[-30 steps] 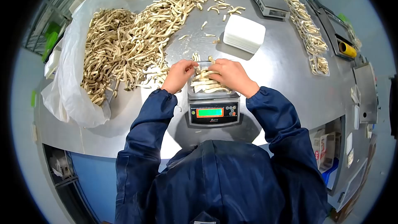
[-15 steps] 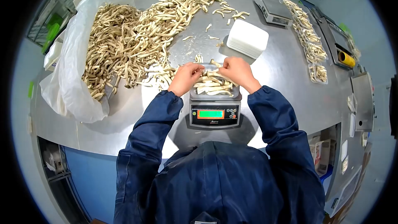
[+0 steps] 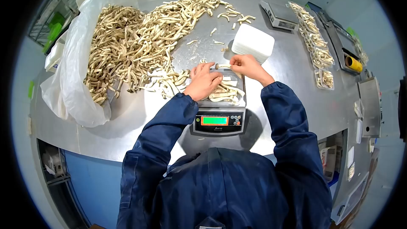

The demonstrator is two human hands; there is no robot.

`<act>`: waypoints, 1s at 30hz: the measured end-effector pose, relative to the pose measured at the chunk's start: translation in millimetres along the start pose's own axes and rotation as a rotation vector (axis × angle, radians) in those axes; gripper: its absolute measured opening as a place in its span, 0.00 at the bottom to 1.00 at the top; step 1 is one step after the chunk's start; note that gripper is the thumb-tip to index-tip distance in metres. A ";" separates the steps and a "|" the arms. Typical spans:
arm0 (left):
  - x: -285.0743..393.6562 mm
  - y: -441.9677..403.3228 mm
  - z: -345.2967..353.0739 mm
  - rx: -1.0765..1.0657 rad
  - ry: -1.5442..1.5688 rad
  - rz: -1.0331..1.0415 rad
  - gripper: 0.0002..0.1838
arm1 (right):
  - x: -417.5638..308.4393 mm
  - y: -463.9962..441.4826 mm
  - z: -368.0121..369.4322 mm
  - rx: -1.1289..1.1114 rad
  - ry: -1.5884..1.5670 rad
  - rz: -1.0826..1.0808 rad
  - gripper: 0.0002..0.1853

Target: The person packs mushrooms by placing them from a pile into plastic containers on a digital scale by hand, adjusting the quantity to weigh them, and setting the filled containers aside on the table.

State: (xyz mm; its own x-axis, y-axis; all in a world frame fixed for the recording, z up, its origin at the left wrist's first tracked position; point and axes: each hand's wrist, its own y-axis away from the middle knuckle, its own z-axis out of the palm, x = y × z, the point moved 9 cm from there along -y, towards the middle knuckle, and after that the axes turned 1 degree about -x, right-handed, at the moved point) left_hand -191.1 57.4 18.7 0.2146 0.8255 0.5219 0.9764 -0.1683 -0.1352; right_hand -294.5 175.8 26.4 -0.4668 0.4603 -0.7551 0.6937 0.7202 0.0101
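Note:
A digital scale [image 3: 219,122] with a lit green display stands in front of me. On it sits a clear plastic tray [image 3: 243,98] part filled with pale mushrooms [image 3: 224,95]. My left hand [image 3: 203,81] lies over the tray's left side, palm down, fingers stretched out across the mushrooms. Above the tray's far right corner, my right hand [image 3: 251,68] pinches one mushroom [image 3: 222,66] between thumb and fingers, its browner end pointing left. My left hand hides part of the tray's contents.
A large mushroom heap [image 3: 140,42] spills from a white plastic bag [image 3: 70,68] at left. White stacked trays [image 3: 253,41] stand beyond my right hand. Farther right are another scale [image 3: 280,15] and a row of filled mushroom trays [image 3: 322,57]. Loose mushrooms [image 3: 218,42] lie on the steel table [image 3: 292,101].
My left hand has moved right and spread over the tray. My right hand has shifted slightly right, now holding a mushroom at the tray's far edge.

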 end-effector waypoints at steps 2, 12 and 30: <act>0.4 4.0 -4.1 0.073 0.011 0.022 0.15 | -5.3 1.0 5.3 -0.010 -0.010 -0.032 0.12; -36.8 26.8 -21.5 0.228 0.407 -0.017 0.17 | -46.6 17.6 35.0 0.122 0.274 -0.316 0.07; -8.3 57.8 5.5 -0.022 -0.179 -0.069 0.58 | -59.6 63.9 24.5 0.225 0.259 -0.091 0.12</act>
State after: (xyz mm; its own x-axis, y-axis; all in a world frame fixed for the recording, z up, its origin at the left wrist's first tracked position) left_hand -136.6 43.8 1.9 0.1418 0.9178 0.3708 0.9893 -0.1185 -0.0850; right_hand -209.0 181.6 56.0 -0.6360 0.5362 -0.5549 0.7326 0.6454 -0.2161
